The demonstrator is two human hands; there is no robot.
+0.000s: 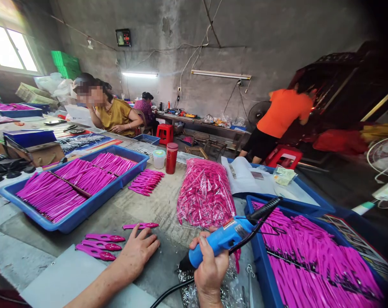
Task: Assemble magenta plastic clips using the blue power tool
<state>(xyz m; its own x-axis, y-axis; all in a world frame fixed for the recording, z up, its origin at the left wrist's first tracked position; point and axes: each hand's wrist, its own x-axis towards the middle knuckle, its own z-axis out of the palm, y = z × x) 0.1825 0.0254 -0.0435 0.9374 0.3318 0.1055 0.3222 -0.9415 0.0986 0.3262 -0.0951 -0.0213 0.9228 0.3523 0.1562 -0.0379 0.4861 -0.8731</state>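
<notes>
Right hand (209,267) being closed round blue driver (224,238); left hand (138,252) being rested flat, empty, by pink handles (100,247); cable (167,293) risks being snagged on tray (259,261).

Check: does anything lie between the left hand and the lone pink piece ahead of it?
Nothing visible does. The left hand lies flat on the table; the pink piece lies right at its fingertips. The right hand grips the driver off to one side.
</notes>
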